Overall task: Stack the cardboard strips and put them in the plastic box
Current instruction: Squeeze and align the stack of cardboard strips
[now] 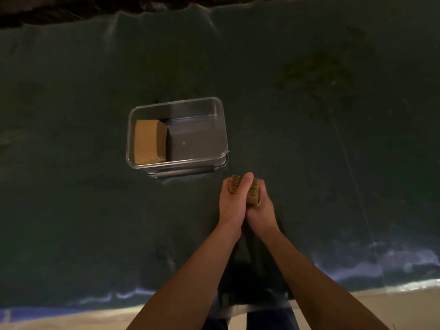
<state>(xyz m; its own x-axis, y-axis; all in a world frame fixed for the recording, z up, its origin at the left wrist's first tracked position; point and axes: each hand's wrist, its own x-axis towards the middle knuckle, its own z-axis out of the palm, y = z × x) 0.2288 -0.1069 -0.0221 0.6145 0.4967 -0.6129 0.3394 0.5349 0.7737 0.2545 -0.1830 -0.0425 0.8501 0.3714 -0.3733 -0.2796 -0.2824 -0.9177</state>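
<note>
A stack of brown cardboard strips (252, 191) is squeezed edge-up between both hands, just in front of the box's near right corner. My left hand (232, 201) wraps its left side, thumb laid over the top. My right hand (260, 210) presses the right side. The clear plastic box (223, 129) stands open on the dark sheet, above and left of my hands. Another stack of cardboard strips (147, 141) lies flat against the box's left wall. The right part of the box floor is bare.
A dark green plastic sheet (333, 139) covers the work surface, wrinkled at the far edge and at the near edge (357, 270). A metal latch handle (183, 173) sticks out from the box's near side. Pale floor (71, 317) shows below the sheet.
</note>
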